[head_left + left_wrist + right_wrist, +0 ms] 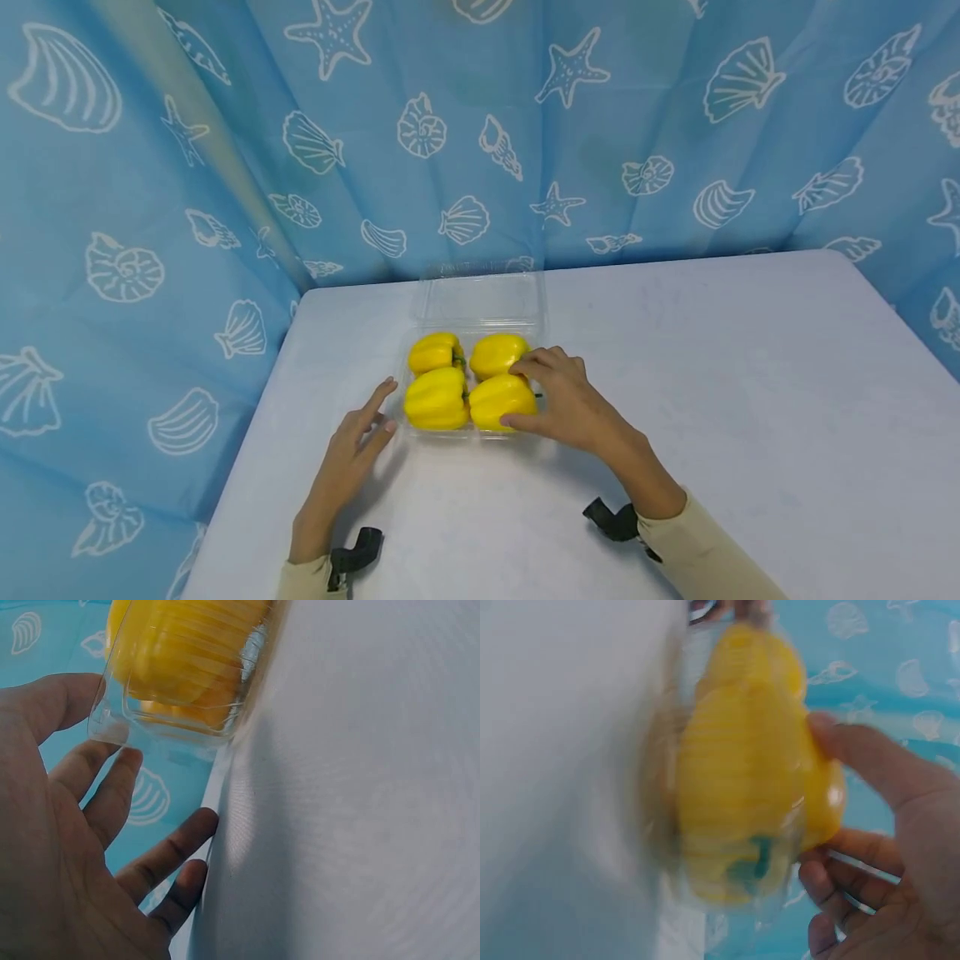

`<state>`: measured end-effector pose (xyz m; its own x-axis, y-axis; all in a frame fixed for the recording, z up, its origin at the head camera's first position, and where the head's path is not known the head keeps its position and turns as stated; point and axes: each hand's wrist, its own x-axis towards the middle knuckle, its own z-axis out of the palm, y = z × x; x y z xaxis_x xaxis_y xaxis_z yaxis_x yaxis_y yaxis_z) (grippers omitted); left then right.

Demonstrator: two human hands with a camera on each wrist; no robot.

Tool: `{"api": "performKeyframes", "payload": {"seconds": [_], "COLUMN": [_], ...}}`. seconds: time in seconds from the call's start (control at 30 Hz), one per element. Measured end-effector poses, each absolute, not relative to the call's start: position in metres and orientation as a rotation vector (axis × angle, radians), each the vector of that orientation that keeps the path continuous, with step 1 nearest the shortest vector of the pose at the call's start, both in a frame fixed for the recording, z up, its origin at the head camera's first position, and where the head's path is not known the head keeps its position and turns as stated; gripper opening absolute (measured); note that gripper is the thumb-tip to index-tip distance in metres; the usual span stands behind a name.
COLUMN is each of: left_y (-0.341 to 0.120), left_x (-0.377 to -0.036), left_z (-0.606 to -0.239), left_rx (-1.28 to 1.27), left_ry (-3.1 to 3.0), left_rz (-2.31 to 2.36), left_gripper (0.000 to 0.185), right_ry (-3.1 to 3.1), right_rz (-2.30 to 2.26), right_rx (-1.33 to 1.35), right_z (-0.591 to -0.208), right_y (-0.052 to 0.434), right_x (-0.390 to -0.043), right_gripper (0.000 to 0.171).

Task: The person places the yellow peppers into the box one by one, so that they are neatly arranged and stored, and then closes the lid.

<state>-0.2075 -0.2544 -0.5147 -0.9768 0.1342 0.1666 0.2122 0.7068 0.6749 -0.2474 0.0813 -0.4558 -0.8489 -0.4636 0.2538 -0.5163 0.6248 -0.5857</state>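
Observation:
Several yellow bell peppers fill a clear plastic clamshell box (176, 733), two in the back row and two in front. Its lid (483, 300) lies folded open toward the curtain. My right hand (567, 402) holds the front right bell pepper (498, 403), thumb on its near side and fingers over its far side. A green stem (761, 856) shows blurred through the plastic in the right wrist view. Beside the box's left side is my left hand (355, 446), fingers spread and holding nothing. Whether its thumb touches the box corner, I cannot tell.
A white-covered table (712, 400) extends far to the right of the box. Behind it and on the left hangs a blue curtain (360, 192) with white shell and starfish prints. The lid reaches the table's back edge.

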Motion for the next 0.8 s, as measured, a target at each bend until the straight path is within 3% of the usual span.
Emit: {"api": "performKeyframes", "payload": {"seconds": [0.8], "left_y": [-0.253], "left_x": [-0.208], "left_z": [-0.514], "left_rx": [-0.274], "left_ry": [-2.814], "left_rz": [-1.143], "left_gripper": [0.055], "right_ry": [-2.865], "right_rz": [0.915], "right_rx": [0.855], "right_z": [-0.458], "right_y": [0.082], "right_x": [-0.253], "right_gripper": [0.063]}}
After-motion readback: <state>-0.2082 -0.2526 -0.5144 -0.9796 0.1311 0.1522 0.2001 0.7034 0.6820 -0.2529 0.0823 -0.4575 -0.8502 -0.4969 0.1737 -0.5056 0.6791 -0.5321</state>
